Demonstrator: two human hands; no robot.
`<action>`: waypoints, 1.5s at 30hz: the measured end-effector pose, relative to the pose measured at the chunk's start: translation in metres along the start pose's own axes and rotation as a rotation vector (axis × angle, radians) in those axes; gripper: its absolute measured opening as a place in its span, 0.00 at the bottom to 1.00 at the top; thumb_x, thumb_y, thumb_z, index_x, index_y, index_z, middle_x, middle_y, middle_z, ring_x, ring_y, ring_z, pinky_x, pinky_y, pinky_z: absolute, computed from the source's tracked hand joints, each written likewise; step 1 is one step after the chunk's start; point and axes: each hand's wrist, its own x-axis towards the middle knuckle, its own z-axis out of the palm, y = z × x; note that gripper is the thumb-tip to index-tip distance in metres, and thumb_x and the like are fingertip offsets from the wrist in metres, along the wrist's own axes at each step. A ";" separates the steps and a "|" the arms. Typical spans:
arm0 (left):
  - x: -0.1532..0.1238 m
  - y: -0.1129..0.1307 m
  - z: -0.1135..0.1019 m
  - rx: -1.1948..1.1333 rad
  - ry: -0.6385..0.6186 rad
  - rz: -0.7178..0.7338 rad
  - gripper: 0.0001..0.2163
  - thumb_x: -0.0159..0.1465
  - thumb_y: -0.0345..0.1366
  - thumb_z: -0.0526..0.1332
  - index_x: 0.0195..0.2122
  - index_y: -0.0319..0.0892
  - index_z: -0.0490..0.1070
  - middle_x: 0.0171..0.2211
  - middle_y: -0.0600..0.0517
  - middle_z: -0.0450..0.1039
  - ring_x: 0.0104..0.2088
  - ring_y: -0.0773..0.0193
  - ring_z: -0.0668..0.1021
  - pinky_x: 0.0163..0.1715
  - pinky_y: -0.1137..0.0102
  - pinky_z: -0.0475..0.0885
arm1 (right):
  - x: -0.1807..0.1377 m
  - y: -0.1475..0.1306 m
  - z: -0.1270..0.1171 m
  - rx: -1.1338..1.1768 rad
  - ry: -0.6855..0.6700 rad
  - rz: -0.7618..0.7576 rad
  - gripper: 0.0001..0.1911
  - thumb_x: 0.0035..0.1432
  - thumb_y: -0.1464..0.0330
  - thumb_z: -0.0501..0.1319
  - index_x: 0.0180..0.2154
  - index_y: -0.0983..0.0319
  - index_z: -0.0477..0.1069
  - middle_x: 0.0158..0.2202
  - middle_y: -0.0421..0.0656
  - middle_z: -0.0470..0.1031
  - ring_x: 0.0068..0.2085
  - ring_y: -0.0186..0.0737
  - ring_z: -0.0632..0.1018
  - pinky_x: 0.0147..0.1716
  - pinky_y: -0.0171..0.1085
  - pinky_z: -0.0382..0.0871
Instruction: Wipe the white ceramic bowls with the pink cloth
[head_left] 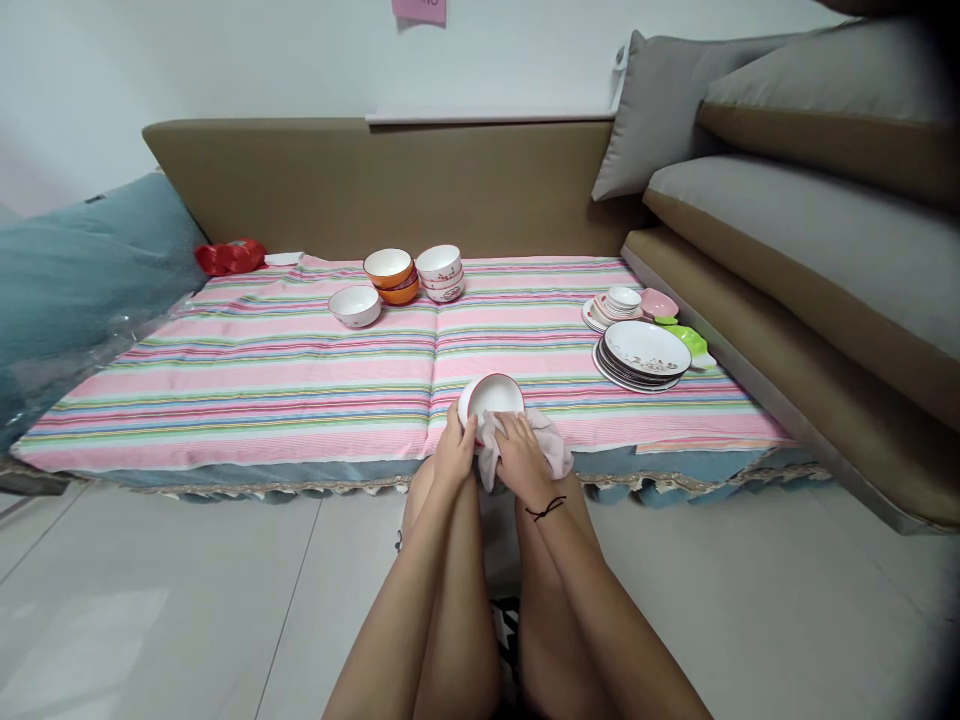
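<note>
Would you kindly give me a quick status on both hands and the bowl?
Left hand holds red-rimmed bowl. Right hand grips pale cloth against its near rim. Nothing in the way; bowl stacks and plates stand well apart.

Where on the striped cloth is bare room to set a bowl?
Bare: the wide left half of the striped cloth, nearer than the white bowl; the strip between the held bowl and the plate stack. Crowded: right end, plates and small dishes.

left hand [454, 452] holding red-rimmed bowl [491, 396], right hand [523, 458] pressing cloth [555, 448] inside
</note>
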 end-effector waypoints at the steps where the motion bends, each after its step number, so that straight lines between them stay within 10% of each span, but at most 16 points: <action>1: 0.000 0.000 0.000 -0.001 0.001 0.006 0.26 0.69 0.48 0.47 0.64 0.40 0.52 0.60 0.41 0.63 0.58 0.54 0.69 0.57 0.61 0.61 | 0.000 0.000 0.000 0.008 0.001 0.000 0.25 0.52 0.80 0.52 0.53 0.67 0.68 0.52 0.54 0.70 0.57 0.52 0.66 0.63 0.55 0.51; 10: 0.001 0.000 0.000 -0.012 0.010 0.009 0.27 0.69 0.50 0.46 0.64 0.39 0.52 0.61 0.39 0.61 0.60 0.53 0.67 0.58 0.61 0.59 | -0.003 0.004 -0.003 0.110 -0.028 -0.059 0.15 0.50 0.81 0.50 0.34 0.62 0.70 0.34 0.46 0.73 0.39 0.44 0.72 0.44 0.42 0.69; 20: 0.002 -0.005 0.001 0.003 0.009 0.007 0.27 0.68 0.49 0.48 0.65 0.41 0.51 0.63 0.41 0.60 0.62 0.54 0.65 0.60 0.60 0.58 | 0.000 0.003 0.006 0.056 -0.001 -0.014 0.21 0.53 0.81 0.50 0.47 0.71 0.70 0.52 0.59 0.73 0.59 0.54 0.67 0.63 0.59 0.49; 30: 0.002 -0.002 0.001 -0.022 0.015 0.014 0.27 0.69 0.49 0.46 0.64 0.40 0.53 0.62 0.40 0.61 0.60 0.54 0.67 0.58 0.61 0.59 | -0.001 0.003 -0.008 0.142 -0.049 -0.136 0.20 0.48 0.82 0.48 0.36 0.63 0.73 0.37 0.46 0.78 0.41 0.41 0.76 0.51 0.41 0.69; 40: 0.001 -0.002 -0.001 0.003 -0.006 -0.026 0.28 0.68 0.49 0.48 0.65 0.39 0.52 0.58 0.40 0.66 0.54 0.54 0.73 0.53 0.62 0.65 | -0.001 0.006 0.012 0.024 0.024 0.018 0.21 0.57 0.81 0.48 0.49 0.73 0.70 0.55 0.61 0.71 0.62 0.53 0.66 0.65 0.61 0.44; 45: 0.003 -0.005 0.001 -0.066 -0.057 -0.070 0.33 0.67 0.51 0.50 0.68 0.40 0.43 0.51 0.41 0.70 0.37 0.60 0.78 0.45 0.63 0.70 | 0.000 0.009 0.015 0.065 0.053 0.021 0.19 0.60 0.80 0.47 0.45 0.69 0.73 0.49 0.56 0.76 0.56 0.50 0.72 0.65 0.58 0.48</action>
